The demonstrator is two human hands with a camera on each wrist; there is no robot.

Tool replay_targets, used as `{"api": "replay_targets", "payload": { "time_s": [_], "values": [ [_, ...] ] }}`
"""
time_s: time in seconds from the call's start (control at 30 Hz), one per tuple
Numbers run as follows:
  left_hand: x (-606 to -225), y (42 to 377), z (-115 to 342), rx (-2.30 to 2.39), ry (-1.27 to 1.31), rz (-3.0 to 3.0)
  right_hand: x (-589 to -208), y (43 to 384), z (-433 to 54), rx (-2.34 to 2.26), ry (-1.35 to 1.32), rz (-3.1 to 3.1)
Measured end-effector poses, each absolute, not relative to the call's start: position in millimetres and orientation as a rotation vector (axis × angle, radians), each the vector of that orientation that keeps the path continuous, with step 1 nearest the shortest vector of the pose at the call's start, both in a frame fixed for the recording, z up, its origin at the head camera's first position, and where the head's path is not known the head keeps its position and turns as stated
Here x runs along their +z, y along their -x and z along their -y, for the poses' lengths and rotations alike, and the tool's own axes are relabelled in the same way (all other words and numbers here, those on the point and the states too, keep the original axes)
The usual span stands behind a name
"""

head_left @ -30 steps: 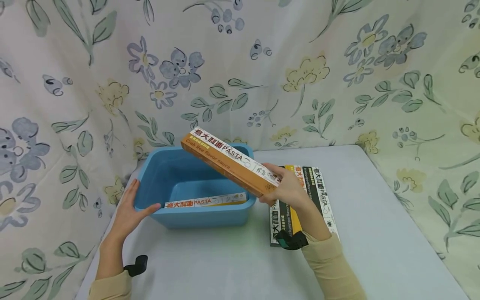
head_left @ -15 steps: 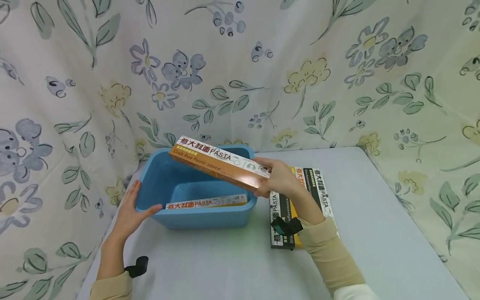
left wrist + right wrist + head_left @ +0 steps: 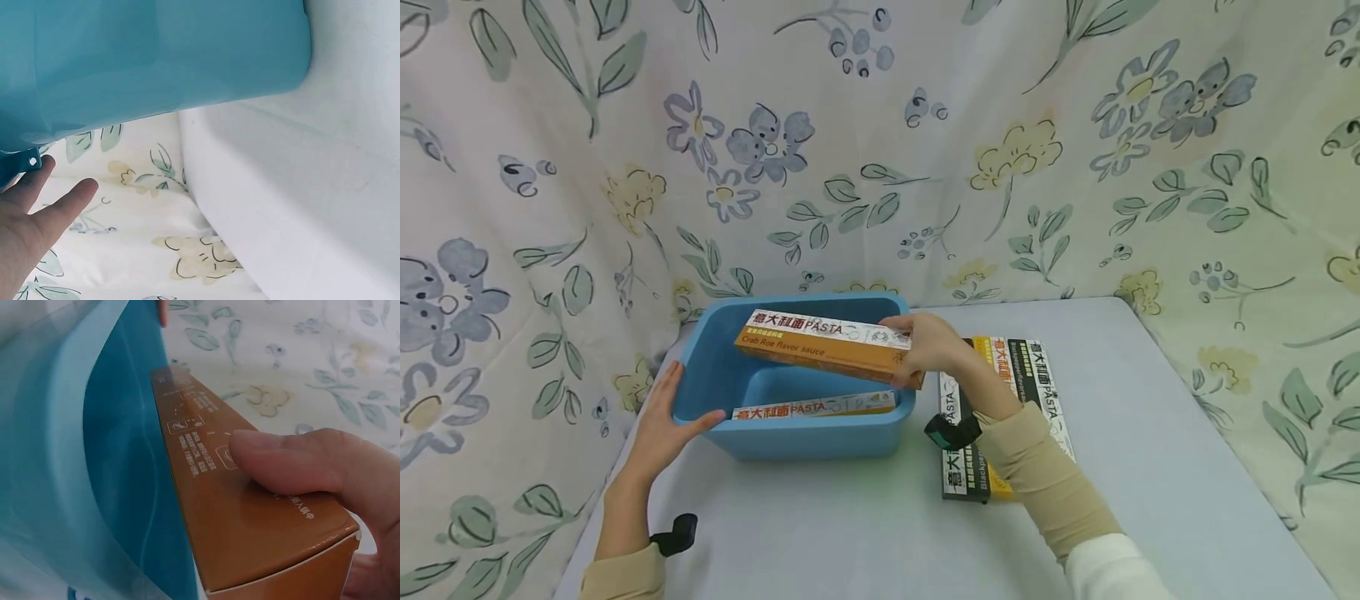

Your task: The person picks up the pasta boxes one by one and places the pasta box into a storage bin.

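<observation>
My right hand point(image 3: 931, 348) grips the right end of an orange-and-white pasta box point(image 3: 820, 346) labelled crab roe flavor sauce. The box is slightly tilted over the opening of a blue plastic bin point(image 3: 812, 443), its left end lower inside the rim. In the right wrist view the thumb point(image 3: 294, 464) presses on the box's brown face. Another pasta box point(image 3: 812, 406) stands inside the bin along its front wall. My left hand point(image 3: 658, 429) touches the bin's front left corner, fingers spread and fairly straight; in the left wrist view its fingers point(image 3: 65, 203) reach beside the bin's handle.
Right of the bin, black-and-white pasta boxes point(image 3: 953, 475) and a yellow one point(image 3: 1002, 483) lie on the white table point(image 3: 820, 533), partly hidden by the right arm. A floral curtain point(image 3: 850, 208) hangs behind and to the sides.
My right hand has moved left and lowered the orange pasta box, which now lies more level and deeper over the bin. The left hand stays at the bin's corner.
</observation>
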State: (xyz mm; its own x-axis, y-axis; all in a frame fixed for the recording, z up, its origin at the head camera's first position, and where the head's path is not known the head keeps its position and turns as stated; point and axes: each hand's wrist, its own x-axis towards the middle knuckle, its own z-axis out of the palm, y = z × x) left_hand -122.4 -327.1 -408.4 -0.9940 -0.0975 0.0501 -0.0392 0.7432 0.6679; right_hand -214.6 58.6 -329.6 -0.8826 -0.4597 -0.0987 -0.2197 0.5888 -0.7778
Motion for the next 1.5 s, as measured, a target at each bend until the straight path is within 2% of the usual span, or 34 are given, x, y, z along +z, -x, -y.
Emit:
{"api": "replay_targets", "payload": {
  "time_s": [0.5, 0.8, 1.5],
  "values": [
    [-404.8, 123.4, 327.5, -1.108, -0.099, 2.851, -303.9, 243.5, -18.5, -0.861, 0.577, -2.506],
    [-407.6, 124.5, 324.7, -1.121, -0.093, 2.850, -313.1, 248.9, -2.4, -0.512, 0.605, -2.602],
    [-408.9, 121.2, 328.3, -1.112, -0.107, 2.849, -324.9, 262.4, 16.6, -0.354, 0.589, -2.572]
  ]
}}
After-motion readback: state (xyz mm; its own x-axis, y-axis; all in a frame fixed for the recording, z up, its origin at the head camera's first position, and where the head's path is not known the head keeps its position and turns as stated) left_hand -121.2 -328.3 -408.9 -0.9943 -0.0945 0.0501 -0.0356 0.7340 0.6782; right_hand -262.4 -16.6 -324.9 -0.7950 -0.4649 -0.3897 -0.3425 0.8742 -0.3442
